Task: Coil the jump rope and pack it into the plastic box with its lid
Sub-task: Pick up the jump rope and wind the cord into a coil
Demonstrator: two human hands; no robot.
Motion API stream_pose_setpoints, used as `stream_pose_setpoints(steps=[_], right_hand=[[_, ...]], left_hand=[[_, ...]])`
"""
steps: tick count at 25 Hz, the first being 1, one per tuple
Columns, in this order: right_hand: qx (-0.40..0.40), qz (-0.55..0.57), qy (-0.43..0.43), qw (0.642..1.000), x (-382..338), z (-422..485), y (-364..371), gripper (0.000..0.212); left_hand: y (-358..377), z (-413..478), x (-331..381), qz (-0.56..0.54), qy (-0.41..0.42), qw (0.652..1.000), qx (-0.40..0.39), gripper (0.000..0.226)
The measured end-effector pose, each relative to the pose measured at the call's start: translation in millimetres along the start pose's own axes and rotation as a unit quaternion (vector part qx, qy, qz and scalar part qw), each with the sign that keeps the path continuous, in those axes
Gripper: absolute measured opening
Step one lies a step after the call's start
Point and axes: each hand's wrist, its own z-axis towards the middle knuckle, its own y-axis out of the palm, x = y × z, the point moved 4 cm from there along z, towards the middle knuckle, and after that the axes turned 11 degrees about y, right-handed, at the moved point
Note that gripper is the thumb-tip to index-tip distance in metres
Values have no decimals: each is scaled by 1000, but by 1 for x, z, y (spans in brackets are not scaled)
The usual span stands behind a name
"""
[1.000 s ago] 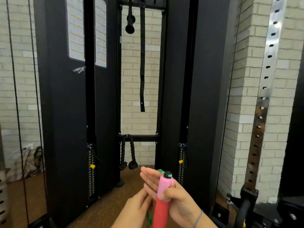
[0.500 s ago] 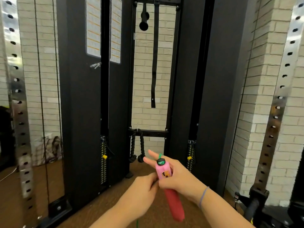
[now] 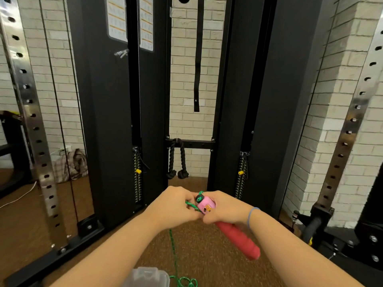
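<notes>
Head view: handle (image 3: 232,222) inside right grip (image 3: 226,210) (rope (image 3: 174,253) dangling)

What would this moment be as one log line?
right hand: grips jump-rope handle | left hand: pinches green rope | plastic box: below

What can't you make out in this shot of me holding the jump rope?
- Plastic box, head view: cut off by the bottom edge; whether the lid is on is unclear.
- Green cord: its pile runs off the bottom edge.
- Second handle: not visible.
- Pink handle: its middle is covered by the right hand.
</notes>
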Motion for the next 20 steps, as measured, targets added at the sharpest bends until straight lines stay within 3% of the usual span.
stream_pose_setpoints(steps=[4, 7, 11, 15, 17, 20], right_hand=[[-108, 193, 49, 974, 20, -6, 8, 26], [-193, 266, 14, 944, 20, -10, 13, 47], [-245, 396, -60, 883, 6, -8, 15, 51], [-245, 560, -127, 781, -5, -3, 18, 48], [-212, 602, -138, 758, -7, -1, 20, 56], [-181, 612, -158, 753, -7, 1, 18, 67]], left_hand=[[2, 5, -9, -2, 14, 999, -39, 21], [-10, 10, -18, -72, 4, 997, 13, 21], [-5, 18, -25, -108, 11, 993, 52, 28], [18, 19, -16, -299, 30, 954, 7, 36], [32, 20, -17, -305, 7, 952, 3, 41], [54, 18, -28, -330, -47, 939, 84, 37]])
